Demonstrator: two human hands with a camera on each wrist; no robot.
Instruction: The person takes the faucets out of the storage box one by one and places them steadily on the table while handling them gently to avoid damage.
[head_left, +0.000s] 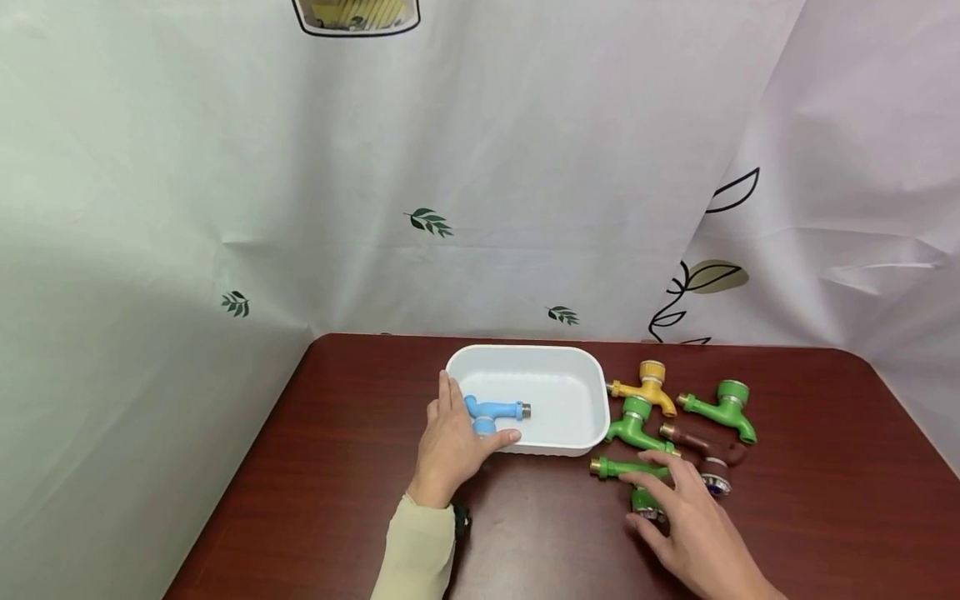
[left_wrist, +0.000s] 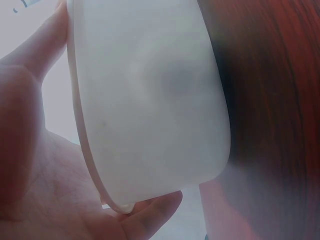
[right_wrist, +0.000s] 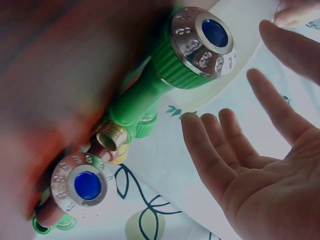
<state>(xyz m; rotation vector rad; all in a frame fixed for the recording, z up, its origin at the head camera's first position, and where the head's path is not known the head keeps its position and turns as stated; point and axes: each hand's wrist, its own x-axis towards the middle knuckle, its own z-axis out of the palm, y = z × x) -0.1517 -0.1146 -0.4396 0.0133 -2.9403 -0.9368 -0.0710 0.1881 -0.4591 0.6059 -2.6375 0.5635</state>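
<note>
A white plastic basin (head_left: 551,417) sits on the table. My left hand (head_left: 450,437) grips its near left corner, the thumb lying over the front rim; in the left wrist view, fingers (left_wrist: 155,212) wrap the outer wall. Inside the basin lies a light blue faucet (head_left: 495,411), partly covered by that hand. My right hand (head_left: 693,525) is open over the nearest green faucet (head_left: 618,467), its fingers spread and holding nothing. The right wrist view shows this faucet's ribbed green knob (right_wrist: 182,55) with a silver, blue-centred cap, apart from the fingertips.
Right of the basin lie a yellow faucet (head_left: 648,390), a green faucet (head_left: 633,425), another green faucet (head_left: 726,408) and a brown faucet (head_left: 701,442). They rest on the dark red wooden table (head_left: 825,500). A patterned pale curtain (head_left: 517,208) hangs behind the table.
</note>
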